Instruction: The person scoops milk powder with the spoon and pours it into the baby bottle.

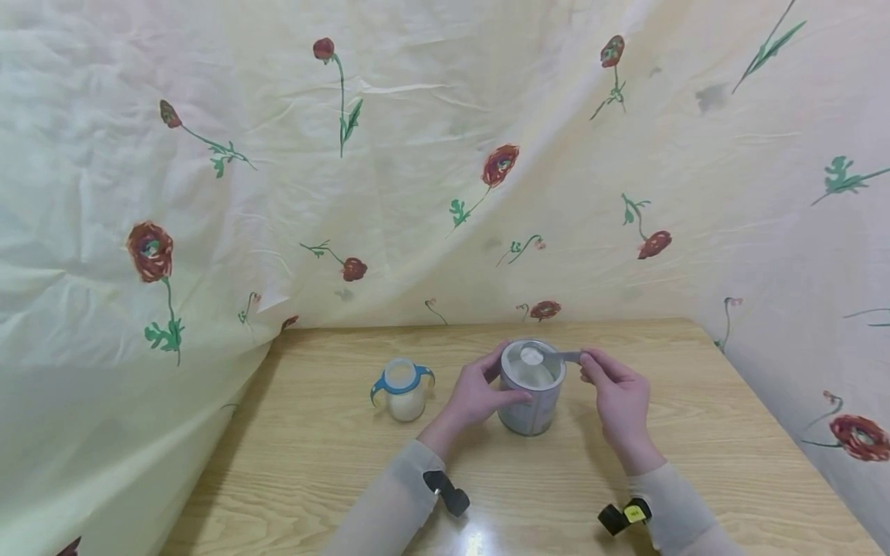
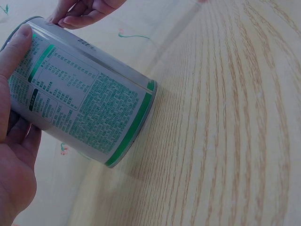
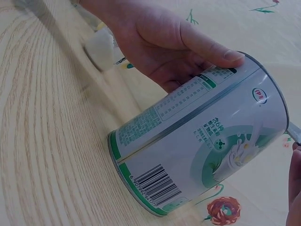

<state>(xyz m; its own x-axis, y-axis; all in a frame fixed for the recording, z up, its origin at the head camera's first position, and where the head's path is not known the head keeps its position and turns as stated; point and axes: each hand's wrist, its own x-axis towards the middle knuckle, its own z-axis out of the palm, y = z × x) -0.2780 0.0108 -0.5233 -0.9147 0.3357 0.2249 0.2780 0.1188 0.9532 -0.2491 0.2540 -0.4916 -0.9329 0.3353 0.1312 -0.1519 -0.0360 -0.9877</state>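
A milk powder can, white with green print and a barcode, stands uncovered on the table, white powder inside. My left hand grips it from the left, the thumb near the rim on the front side and the other fingers round the back. In my right hand, thumb and fingers pinch the handle of a grey spoon. The spoon's bowl, heaped with white powder, lies over the can's mouth at the rim. The right wrist view shows the can from its barcode side, with only the spoon's handle end visible.
A baby bottle with a blue two-handled collar stands left of the can, whitish contents inside and its top uncapped. The wooden table meets a flower-printed cloth at the back and sides. Each wrist wears a small black camera.
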